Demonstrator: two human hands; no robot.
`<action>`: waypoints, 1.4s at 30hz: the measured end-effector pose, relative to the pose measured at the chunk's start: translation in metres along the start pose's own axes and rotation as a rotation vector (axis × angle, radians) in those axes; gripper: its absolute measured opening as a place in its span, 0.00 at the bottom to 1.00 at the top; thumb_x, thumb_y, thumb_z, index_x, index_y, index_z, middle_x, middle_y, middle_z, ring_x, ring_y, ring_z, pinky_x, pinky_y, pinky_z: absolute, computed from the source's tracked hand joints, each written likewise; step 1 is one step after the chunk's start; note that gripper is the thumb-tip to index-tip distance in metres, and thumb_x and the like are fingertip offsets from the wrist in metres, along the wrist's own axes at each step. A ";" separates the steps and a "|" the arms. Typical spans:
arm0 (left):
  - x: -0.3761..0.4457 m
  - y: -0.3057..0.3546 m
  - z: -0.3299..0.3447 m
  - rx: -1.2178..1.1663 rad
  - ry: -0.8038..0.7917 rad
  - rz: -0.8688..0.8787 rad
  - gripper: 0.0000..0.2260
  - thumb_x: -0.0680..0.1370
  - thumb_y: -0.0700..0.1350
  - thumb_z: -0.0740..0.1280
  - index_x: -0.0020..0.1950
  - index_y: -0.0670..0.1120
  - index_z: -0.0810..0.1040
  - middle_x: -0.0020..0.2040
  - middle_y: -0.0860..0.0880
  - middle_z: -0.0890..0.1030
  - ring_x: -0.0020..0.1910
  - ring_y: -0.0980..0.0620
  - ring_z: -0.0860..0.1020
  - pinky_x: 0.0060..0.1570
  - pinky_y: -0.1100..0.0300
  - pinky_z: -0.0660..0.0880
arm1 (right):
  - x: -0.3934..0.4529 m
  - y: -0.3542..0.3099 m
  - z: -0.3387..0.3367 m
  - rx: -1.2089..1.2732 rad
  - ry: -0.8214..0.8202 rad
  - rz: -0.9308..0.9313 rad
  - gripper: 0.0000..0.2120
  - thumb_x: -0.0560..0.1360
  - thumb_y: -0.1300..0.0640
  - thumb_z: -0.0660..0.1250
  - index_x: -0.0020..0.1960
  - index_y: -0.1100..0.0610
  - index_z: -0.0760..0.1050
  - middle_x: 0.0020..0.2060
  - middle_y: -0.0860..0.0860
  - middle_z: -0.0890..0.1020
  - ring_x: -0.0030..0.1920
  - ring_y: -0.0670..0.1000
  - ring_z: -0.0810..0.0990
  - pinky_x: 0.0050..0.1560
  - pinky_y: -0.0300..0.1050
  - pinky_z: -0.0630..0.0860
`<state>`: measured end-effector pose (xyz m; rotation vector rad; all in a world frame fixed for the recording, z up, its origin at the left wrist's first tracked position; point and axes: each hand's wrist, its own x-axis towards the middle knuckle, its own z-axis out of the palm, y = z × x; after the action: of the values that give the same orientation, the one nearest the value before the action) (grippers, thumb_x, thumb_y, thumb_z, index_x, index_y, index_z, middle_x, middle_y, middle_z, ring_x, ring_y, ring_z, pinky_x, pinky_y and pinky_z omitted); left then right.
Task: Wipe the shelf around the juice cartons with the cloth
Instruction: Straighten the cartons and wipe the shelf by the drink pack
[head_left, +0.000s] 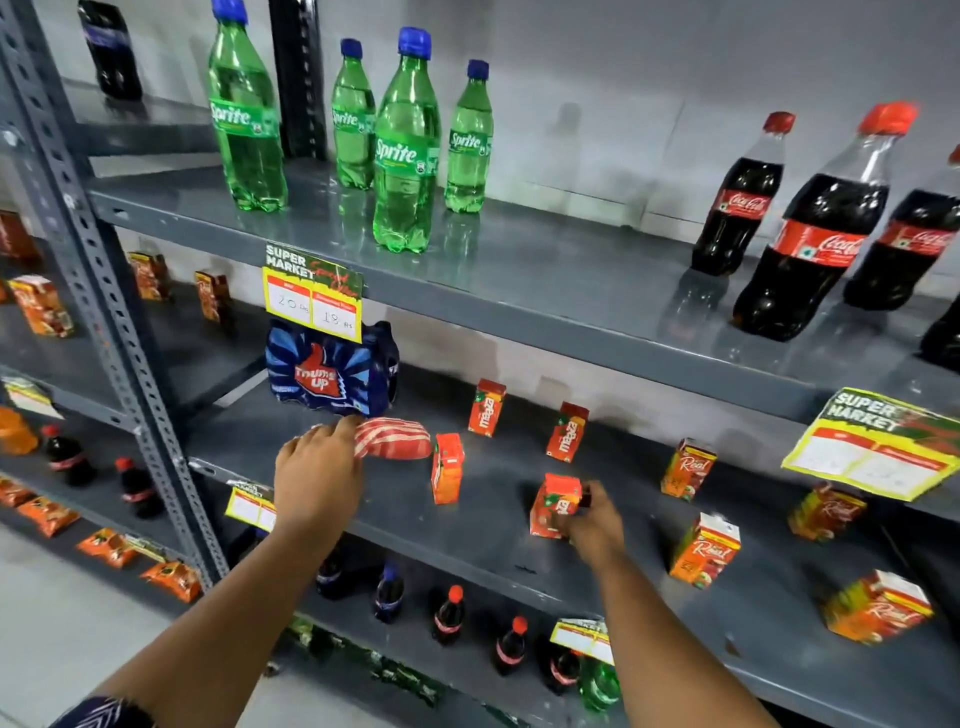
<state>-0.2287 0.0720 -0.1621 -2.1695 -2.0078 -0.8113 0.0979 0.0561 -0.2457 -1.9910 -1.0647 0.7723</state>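
My left hand (318, 470) grips a red-and-white striped cloth (395, 439) and presses it on the grey shelf (493, 535), just in front of a blue Thums Up pack (332, 371). My right hand (592, 519) holds a red Maaza juice carton (553, 504) that stands tilted near the shelf's front. Another Maaza carton (447, 467) stands right beside the cloth. Two more Maaza cartons (486, 408) (567, 432) stand further back.
Orange Real cartons (688, 468) (705, 551) (878, 605) stand to the right on the same shelf. Sprite bottles (405, 150) and Coca-Cola bottles (821, 228) fill the shelf above. Price tags (314, 291) (878, 447) hang from its edge. Small cola bottles (449, 613) stand below.
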 end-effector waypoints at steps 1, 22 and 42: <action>0.001 -0.003 0.005 -0.003 0.002 -0.003 0.13 0.72 0.39 0.65 0.56 0.45 0.74 0.47 0.43 0.82 0.48 0.40 0.78 0.49 0.46 0.71 | -0.001 -0.001 0.000 -0.009 0.031 0.005 0.21 0.63 0.61 0.78 0.49 0.51 0.71 0.43 0.49 0.83 0.46 0.54 0.81 0.46 0.47 0.78; 0.028 -0.076 0.110 0.192 -0.605 0.425 0.30 0.78 0.49 0.60 0.76 0.50 0.49 0.77 0.49 0.52 0.75 0.49 0.48 0.72 0.53 0.45 | -0.050 -0.031 0.067 -0.218 -0.150 -0.160 0.09 0.67 0.50 0.76 0.38 0.49 0.75 0.30 0.45 0.78 0.34 0.45 0.78 0.39 0.43 0.75; 0.011 -0.088 0.133 0.051 -0.622 0.428 0.63 0.52 0.82 0.57 0.75 0.42 0.56 0.75 0.42 0.58 0.72 0.46 0.49 0.70 0.49 0.42 | -0.012 -0.092 0.107 -0.105 -0.227 -0.203 0.23 0.69 0.62 0.73 0.62 0.53 0.73 0.55 0.51 0.82 0.52 0.49 0.80 0.49 0.40 0.76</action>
<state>-0.2688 0.1479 -0.2974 -2.9139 -1.5973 -0.0233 -0.0295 0.1162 -0.2269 -1.8752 -1.4416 0.8614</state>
